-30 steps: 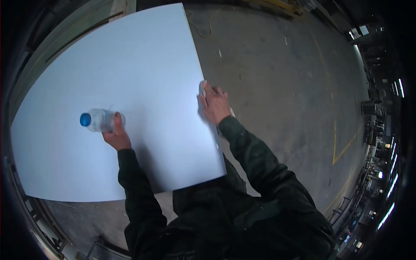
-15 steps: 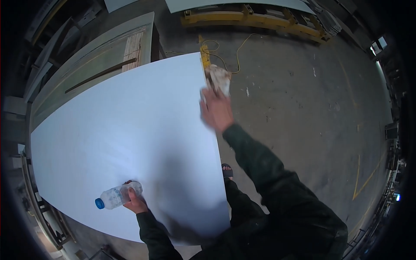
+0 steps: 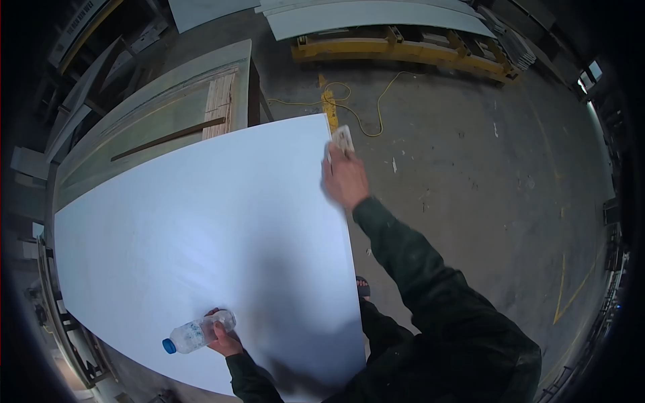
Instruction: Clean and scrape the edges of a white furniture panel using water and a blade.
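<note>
My left hand [image 3: 226, 341] is closed around a clear plastic bottle [image 3: 189, 337] with a blue cap. The bottle is tilted over the near part of a large white panel [image 3: 201, 221], cap pointing left; whether it touches the surface I cannot tell. At the panel's right edge, close to its far corner, my right hand [image 3: 347, 181] is closed on a pale, brown-stained cloth [image 3: 343, 138]. Only a small end of the cloth sticks out past the fingers. The hand is slightly blurred and hides the rest.
Beyond the panel stands a table [image 3: 87, 161] bearing wooden strips [image 3: 220, 101] and a dark bar [image 3: 168, 139]. A yellow cable [image 3: 376, 111] loops on the grey floor [image 3: 463, 181]. Farther off, a yellow frame [image 3: 403, 50] carries white boards [image 3: 376, 19].
My right hand has moved along the panel's edge toward the far corner, and less of the cloth shows. My left hand still holds the bottle. The whole view has shifted.
</note>
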Demonstrator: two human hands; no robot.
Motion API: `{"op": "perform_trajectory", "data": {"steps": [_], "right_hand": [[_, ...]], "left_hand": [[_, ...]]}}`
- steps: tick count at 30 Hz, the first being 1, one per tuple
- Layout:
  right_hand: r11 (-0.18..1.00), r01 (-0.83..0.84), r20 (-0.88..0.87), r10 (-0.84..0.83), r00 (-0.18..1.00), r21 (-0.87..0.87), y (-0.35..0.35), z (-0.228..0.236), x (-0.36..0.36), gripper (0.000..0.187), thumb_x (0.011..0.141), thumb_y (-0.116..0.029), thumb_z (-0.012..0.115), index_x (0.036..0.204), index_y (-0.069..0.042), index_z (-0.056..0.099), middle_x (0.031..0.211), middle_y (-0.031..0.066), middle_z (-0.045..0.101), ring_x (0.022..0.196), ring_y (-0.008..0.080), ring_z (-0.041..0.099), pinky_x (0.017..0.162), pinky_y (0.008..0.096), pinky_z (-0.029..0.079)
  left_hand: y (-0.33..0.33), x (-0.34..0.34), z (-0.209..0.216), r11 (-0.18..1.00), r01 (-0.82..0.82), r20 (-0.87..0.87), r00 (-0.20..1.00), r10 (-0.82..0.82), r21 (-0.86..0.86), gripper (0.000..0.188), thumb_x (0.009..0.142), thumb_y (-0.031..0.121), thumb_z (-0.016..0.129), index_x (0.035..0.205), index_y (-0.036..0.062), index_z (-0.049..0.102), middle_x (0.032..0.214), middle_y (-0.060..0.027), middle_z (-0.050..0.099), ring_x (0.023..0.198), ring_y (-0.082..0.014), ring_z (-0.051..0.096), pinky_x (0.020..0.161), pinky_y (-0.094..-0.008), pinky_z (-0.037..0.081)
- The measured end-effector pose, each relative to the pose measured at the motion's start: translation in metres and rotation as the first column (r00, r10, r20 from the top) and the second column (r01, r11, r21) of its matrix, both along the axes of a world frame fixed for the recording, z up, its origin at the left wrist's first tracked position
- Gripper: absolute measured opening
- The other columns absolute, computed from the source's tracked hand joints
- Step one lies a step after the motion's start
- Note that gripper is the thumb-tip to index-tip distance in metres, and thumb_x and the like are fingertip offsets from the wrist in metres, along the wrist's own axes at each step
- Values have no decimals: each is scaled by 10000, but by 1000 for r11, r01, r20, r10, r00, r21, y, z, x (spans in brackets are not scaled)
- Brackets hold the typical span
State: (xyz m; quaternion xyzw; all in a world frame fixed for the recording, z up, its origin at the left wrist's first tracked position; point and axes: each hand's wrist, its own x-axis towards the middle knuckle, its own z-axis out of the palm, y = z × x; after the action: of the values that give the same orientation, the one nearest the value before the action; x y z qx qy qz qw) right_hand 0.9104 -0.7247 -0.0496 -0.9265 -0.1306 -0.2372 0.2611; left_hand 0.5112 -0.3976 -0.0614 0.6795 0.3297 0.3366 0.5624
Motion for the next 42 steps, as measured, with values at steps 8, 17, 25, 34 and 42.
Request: {"op": "perform_trajectory", "data": {"steps": [8,17,25,34,42], "right_hand": [[995,81,-258,-95,961,-67,-6,37,89,308,968,-194,585,1212,-14,642,935,265,719,960,458,674,868,551,529],[996,60,-365,-79,928,-66,-6,48,67,333,964,-163,554,1258,-21,618,1009,273,728,1000,473,694,905,545,553],[995,-19,-406,-23,913,-100,-17,27,-84,389,903,-123,578,1267,11,603,1011,240,722,968,445,684,861,532,558],[941,-296,-574,152,805,-165,-63,65,-408,456,894,-108,608,1318,57,582,940,215,725,967,408,683,835,504,553],[906,-59,-823,405,398,418,-34,195,-448,270,1045,-253,579,1031,-12,700,878,142,751,786,245,722,711,407,569]], "left_hand": [[-7,19,-4,995,58,65,996,-53,-78,652,867,499,777,1215,-30,623,1110,-140,678,1013,-268,651,921,-401,533],[-7,19,3,997,45,83,996,-40,-63,566,897,456,752,1161,-31,641,1075,-130,679,991,-257,653,924,-395,528],[1,6,3,996,63,102,993,-56,-59,355,913,257,753,1084,-45,676,1010,-105,687,919,-226,637,860,-375,532],[7,7,4,990,136,40,990,-137,26,390,931,282,789,1121,-48,704,1122,-134,692,996,-247,635,946,-382,514],[38,-64,55,843,317,-358,920,-162,434,550,850,333,851,1222,-35,680,1134,-150,711,1012,-245,660,930,-364,537]]}}
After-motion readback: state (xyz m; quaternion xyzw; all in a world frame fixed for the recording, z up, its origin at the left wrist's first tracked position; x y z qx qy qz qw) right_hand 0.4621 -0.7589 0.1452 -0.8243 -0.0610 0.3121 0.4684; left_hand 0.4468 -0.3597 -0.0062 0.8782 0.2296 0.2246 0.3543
